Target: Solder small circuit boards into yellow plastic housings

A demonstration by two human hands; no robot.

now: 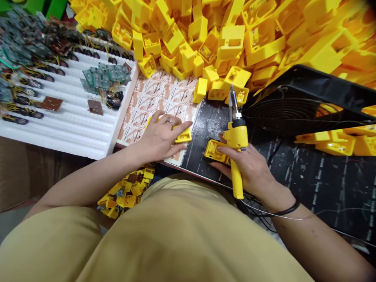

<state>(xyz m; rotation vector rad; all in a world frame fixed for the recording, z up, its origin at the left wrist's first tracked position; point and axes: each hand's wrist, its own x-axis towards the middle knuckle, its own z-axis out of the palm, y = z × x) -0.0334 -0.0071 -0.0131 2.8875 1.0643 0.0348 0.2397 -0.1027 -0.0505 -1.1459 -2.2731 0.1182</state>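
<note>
Left hand [155, 138] palm-down over yellow casing [184, 136], right hand [253, 169] holding soldering gun [239, 137]

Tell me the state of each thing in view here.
Soldering gun, in right hand, tip pointing away from wearer
Right case, open side up
Left case, partly under left hand
Foam tray, partly filled with boards
Printed paper, flat, partly covered
Fan, cannot tell if running
Case pile, loosely heaped

I see a yellow soldering gun [238, 137] and yellow casings [214, 150]. On my feed, the fan [272, 111] is black, the surface [210, 121] black with white lettering.
</note>
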